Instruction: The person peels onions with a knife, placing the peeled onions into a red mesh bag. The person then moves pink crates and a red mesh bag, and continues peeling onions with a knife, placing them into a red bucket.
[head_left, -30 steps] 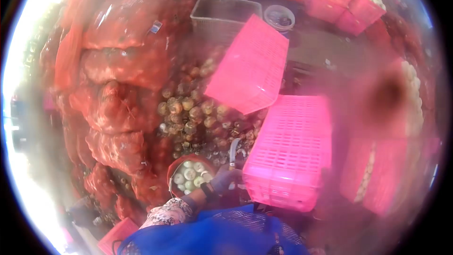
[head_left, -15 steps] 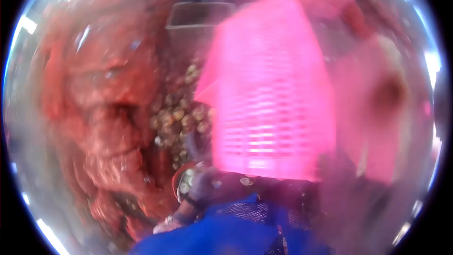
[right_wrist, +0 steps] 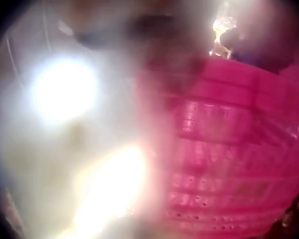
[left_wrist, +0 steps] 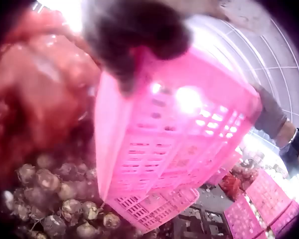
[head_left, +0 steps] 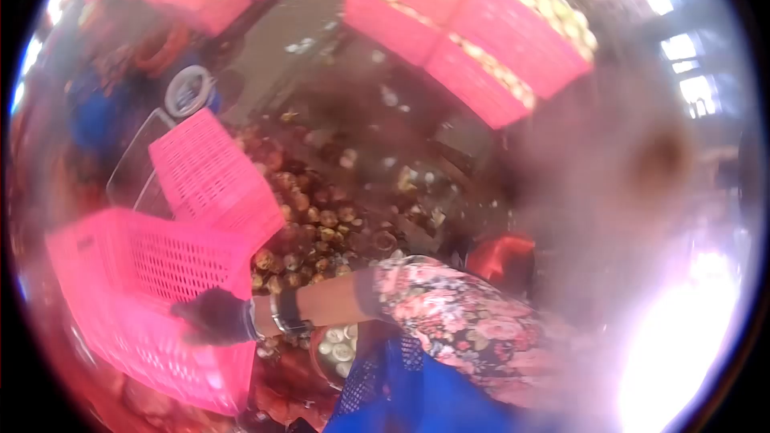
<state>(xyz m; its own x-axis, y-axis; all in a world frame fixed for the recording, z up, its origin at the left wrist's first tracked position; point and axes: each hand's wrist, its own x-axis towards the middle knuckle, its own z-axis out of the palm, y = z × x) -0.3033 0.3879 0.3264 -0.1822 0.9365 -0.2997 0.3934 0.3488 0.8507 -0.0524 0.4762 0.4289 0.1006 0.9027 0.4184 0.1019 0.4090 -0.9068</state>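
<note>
A large pink plastic crate (head_left: pixel 172 273), its side pierced with slots, is held tilted between both hands at the lower left of the head view. My right hand (head_left: pixel 215 317), in a dark glove with a watch above it, grips the crate's edge. In the left wrist view my left hand (left_wrist: pixel 139 40) curls over the opposite rim; the head view does not show it. The right wrist view has the same crate (right_wrist: pixel 214 164) close up, with my right hand (right_wrist: pixel 164 55) blurred. A second pink crate (head_left: pixel 212 172) lies tipped behind the held one.
Loose brown-skinned onions (head_left: pixel 329 232) cover the floor beside the crates. A bucket of peeled white onions (head_left: pixel 337 349) stands below my right forearm. Filled pink crates (head_left: pixel 465 28) are stacked at the back. Red mesh sacks (left_wrist: pixel 40 94) rise at the left.
The head view has turned rightward. The large crate has been tilted and now appears at the left with the right arm reaching across. The knife seen earlier in the left hand is out of sight.
</note>
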